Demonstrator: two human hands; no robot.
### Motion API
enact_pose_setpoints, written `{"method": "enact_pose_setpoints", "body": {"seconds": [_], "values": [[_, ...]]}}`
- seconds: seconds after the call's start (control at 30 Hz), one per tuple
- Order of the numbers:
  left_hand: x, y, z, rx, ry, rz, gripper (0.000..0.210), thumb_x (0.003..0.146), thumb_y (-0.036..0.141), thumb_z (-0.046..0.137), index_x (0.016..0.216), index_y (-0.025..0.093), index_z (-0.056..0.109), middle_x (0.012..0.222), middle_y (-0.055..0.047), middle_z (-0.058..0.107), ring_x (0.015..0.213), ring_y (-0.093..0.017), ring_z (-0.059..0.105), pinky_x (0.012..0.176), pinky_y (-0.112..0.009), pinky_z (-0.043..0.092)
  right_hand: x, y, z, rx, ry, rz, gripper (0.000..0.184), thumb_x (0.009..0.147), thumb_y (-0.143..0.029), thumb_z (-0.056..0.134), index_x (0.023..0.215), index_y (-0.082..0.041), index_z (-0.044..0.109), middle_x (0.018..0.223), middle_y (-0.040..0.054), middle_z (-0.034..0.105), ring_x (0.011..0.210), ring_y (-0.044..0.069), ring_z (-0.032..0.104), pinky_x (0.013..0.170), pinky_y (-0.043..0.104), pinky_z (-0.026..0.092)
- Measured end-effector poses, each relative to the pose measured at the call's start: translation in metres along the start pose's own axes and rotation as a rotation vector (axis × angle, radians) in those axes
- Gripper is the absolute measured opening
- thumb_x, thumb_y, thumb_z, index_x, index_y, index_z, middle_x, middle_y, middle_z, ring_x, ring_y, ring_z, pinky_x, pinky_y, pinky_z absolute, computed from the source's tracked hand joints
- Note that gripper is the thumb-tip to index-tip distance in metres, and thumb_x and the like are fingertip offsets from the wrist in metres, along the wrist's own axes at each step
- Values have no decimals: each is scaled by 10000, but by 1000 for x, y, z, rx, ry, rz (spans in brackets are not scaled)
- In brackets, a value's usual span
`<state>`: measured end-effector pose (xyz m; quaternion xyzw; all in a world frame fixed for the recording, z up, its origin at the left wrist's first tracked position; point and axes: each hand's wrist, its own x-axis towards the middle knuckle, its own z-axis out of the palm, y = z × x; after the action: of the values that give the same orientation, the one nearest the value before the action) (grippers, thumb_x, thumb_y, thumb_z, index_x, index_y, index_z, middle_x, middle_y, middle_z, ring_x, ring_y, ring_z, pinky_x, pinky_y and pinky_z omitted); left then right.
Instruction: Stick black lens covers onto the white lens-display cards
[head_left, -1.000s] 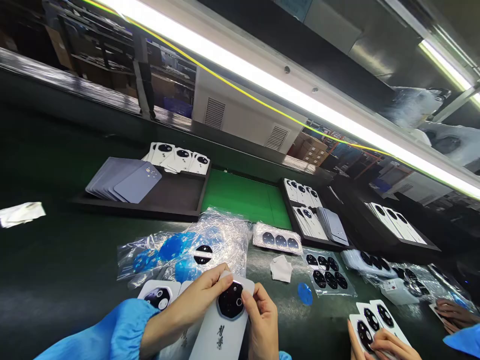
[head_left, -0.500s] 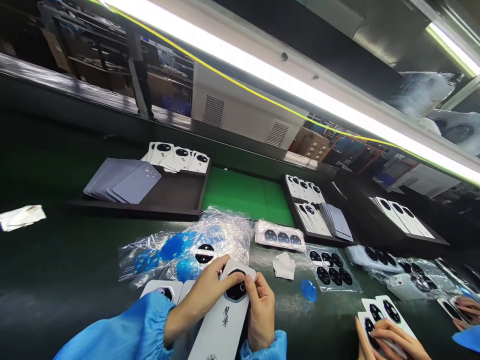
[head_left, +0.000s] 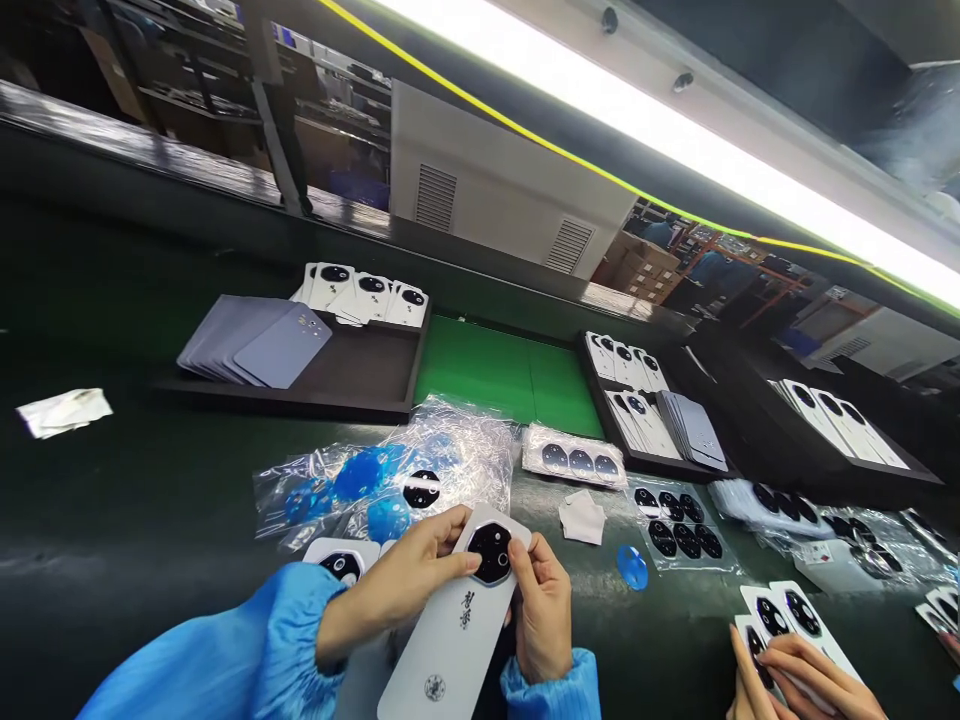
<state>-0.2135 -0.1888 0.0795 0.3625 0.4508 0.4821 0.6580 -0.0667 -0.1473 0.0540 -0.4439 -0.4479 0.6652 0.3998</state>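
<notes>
A white phone back cover (head_left: 446,650) with dark lettering is held tilted between both hands. Near its top sits a black camera lens plate (head_left: 491,550). My left hand (head_left: 405,575) grips the cover's left edge, its thumb on the plate's lower left rim. On the right edge, my right hand (head_left: 544,610) is closed round the cover, thumb at the plate's right side. The fingers behind the cover are hidden. Partly covered by my left arm, another white phone back cover (head_left: 319,550) with a black lens area lies on the table.
Clear plastic film (head_left: 465,450) with blue pieces lies ahead. Behind it are a black tray (head_left: 367,375) of covers and a green mat (head_left: 495,370). To the right are a lens sheet (head_left: 679,530), a white cloth (head_left: 581,517) and another person's hands (head_left: 810,675) holding covers.
My left thumb has slid off the middle of the lens plate to its lower left rim, so more of the plate shows. The view has shifted slightly; both hands still hold the cover.
</notes>
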Motion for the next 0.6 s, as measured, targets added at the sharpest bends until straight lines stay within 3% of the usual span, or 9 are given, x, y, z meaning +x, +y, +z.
{"method": "enact_pose_setpoints", "body": {"seconds": [0.3, 0.6], "values": [[4, -6, -6, 156, 138, 46, 467, 694, 621, 638, 712, 172, 510, 633, 10, 549, 575, -150, 531, 499, -225, 345, 4, 14, -1, 11, -67, -74, 474, 681, -610, 720, 662, -201, 480, 442, -88, 452, 300, 45, 344, 275, 169, 259], [10, -1, 6, 91, 205, 163, 551, 646, 694, 638, 642, 152, 543, 620, 0, 522, 602, -151, 480, 572, -251, 348, -9, 0, 8, 3, -35, -86, 459, 659, -585, 761, 690, -184, 541, 498, -87, 437, 357, 28, 318, 332, 155, 245]]}}
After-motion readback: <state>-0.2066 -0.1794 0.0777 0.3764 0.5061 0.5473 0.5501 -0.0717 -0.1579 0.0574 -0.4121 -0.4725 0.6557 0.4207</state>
